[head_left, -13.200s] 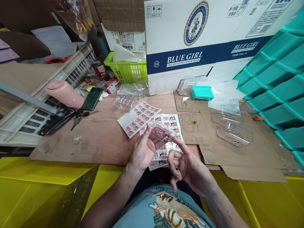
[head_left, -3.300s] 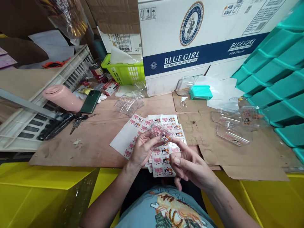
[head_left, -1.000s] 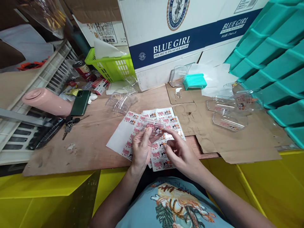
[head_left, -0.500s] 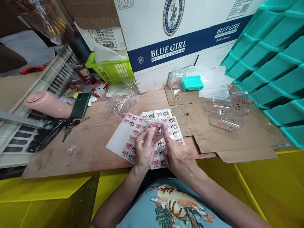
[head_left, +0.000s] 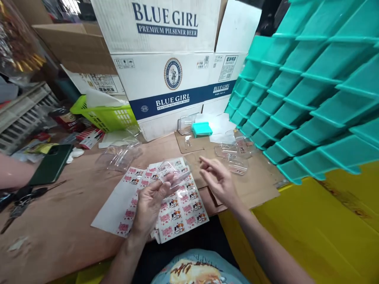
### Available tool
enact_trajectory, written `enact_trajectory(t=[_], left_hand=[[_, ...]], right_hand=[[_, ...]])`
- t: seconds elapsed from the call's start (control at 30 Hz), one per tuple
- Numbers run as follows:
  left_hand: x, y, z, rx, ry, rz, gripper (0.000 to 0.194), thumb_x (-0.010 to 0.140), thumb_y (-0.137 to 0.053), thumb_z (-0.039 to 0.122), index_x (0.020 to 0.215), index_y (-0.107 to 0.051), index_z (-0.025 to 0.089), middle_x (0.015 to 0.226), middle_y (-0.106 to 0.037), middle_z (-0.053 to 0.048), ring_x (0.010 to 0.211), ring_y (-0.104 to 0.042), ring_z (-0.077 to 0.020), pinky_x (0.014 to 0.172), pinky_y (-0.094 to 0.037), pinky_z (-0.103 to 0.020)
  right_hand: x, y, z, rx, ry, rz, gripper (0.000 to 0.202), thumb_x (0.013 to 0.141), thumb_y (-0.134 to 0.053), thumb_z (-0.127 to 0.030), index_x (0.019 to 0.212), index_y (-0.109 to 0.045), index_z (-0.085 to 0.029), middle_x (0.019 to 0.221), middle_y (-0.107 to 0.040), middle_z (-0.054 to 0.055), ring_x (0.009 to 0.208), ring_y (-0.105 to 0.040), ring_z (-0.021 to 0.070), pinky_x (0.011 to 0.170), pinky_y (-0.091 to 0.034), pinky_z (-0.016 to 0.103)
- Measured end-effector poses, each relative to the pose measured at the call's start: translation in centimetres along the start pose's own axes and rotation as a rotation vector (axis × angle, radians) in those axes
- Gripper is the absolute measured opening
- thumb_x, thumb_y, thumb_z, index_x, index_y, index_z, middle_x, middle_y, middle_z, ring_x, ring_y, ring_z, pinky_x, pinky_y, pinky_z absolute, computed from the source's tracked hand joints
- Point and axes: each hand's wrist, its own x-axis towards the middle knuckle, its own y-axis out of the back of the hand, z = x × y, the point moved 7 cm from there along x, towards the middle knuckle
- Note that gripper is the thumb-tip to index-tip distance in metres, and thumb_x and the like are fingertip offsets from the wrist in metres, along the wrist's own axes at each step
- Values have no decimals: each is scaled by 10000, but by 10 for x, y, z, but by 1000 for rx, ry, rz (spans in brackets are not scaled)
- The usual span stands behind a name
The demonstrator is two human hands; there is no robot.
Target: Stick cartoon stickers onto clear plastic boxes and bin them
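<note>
A clear plastic case (head_left: 173, 173) is pinched between the thumb and fingers of my left hand (head_left: 150, 201), over sheets of cat stickers (head_left: 186, 207). My right hand (head_left: 217, 179) hovers to the right of the sheets with its fingers apart and nothing in them. Just beyond it, several clear cases (head_left: 237, 163) lie on the brown cardboard (head_left: 254, 185), some bearing stickers. More clear plastic pieces (head_left: 117, 156) sit beyond the sheets at the left.
Teal bins (head_left: 296, 98) rise at the right, and a small teal tray (head_left: 202, 129) stands before the Blue Girl carton (head_left: 171, 102). A green basket (head_left: 109, 118), a dark phone (head_left: 51, 163) and keys (head_left: 22, 203) are at the left.
The view has shifted right and tilted up. My right hand has come away from the case and opened; the case, still in my left hand, is now tilted differently.
</note>
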Motion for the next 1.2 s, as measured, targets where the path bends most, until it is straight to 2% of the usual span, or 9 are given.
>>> enact_trajectory(t=[0.17, 0.3, 0.37, 0.5, 0.63, 0.83, 0.93, 1.07, 1.2], left_hand=[[17, -8, -11, -56, 45, -39, 230, 777, -773, 328, 906, -768, 137, 938, -773, -105, 966, -726, -261, 896, -580, -392], [19, -7, -11, 49, 32, -139, 271, 859, -668, 378, 978, -749, 148, 1032, -750, -123, 1039, -692, -284, 934, -548, -413], [17, 22, 4, 309, -89, -74, 358, 865, -653, 397, 1135, -696, 166, 1193, -695, -139, 1144, -639, -295, 996, -505, -435], [7, 119, 53, 1184, -346, 403, 684, 758, -737, 454, 1336, -536, 148, 1383, -538, -207, 1328, -453, -378, 1096, -356, -549], [15, 171, 66, 1578, -242, 529, 480, 730, -743, 442, 1097, -655, 146, 1179, -629, -194, 1203, -510, -402, 1028, -379, -551], [17, 124, 66, 896, -200, 178, 272, 783, -712, 403, 897, -692, 156, 876, -698, -60, 818, -634, -226, 736, -495, -313], [7, 91, 79, 638, -189, 67, 279, 754, -767, 374, 914, -707, 153, 865, -710, -34, 790, -635, -181, 703, -492, -254], [4, 83, 83, 384, -130, 109, 241, 704, -824, 323, 838, -722, 151, 815, -720, -16, 694, -617, -116, 663, -491, -204], [10, 79, 52, 195, -32, 113, 245, 682, -845, 318, 814, -725, 149, 785, -726, -9, 647, -614, -94, 641, -498, -192]], right_hand=[[18, -26, 4, -77, 116, -298, 964, 740, -806, -439, 1544, -283, -342, 1508, -428, 107, 1348, -444, 322, 1095, -402, 517], [24, -43, 11, -187, 184, -386, 834, 802, -729, -385, 1529, -327, -314, 1379, -537, 109, 1205, -557, 301, 977, -488, 458], [30, -25, 26, -514, 178, -301, 770, 820, -698, -423, 1508, -385, -273, 1298, -563, 147, 1146, -554, 333, 949, -470, 513], [40, 23, 66, -1155, 89, -170, 709, 889, -580, -548, 1471, -444, -167, 1242, -574, 241, 1160, -499, 443, 973, -277, 749], [43, 14, 58, -1139, 130, -158, 700, 939, -491, -565, 1480, -405, -130, 1435, -449, 287, 1331, -374, 480, 1011, -196, 798], [55, -95, -32, -356, 280, -383, 681, 915, -591, -520, 1503, -359, -268, 1511, -446, 146, 1392, -399, 339, 1135, -294, 627], [73, -126, -42, 34, 136, -521, 497, 872, -647, -524, 1259, -611, -215, 1184, -679, 136, 1080, -631, 296, 884, -532, 481], [77, -131, -32, 207, -48, -689, 348, 927, -572, -488, 810, -654, -171, 657, -619, 18, 561, -546, 139, 509, -434, 282], [71, -100, -45, -159, 276, -283, 135, 903, -648, -316, 868, -654, -186, 848, -655, 65, 794, -575, 206, 716, -469, 372]])
